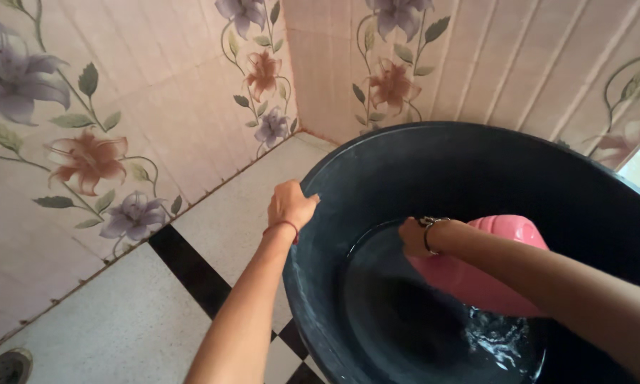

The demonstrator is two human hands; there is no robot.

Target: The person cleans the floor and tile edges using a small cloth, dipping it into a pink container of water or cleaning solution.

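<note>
A large black tub (476,163) stands tilted on the tiled floor, with a little water (501,338) pooled at its bottom. My left hand (289,206) grips the tub's near rim, a red thread around the wrist. My right hand (413,237), wearing a bracelet, reaches inside the tub and holds a pink plastic scoop (476,277) down near the water. The fingers of that hand are hidden behind the wrist and scoop.
Pink wall tiles with flower patterns (85,160) meet in a corner behind the tub. The floor (128,320) is speckled white with a black stripe and checks. A round floor drain (6,366) sits at the bottom left.
</note>
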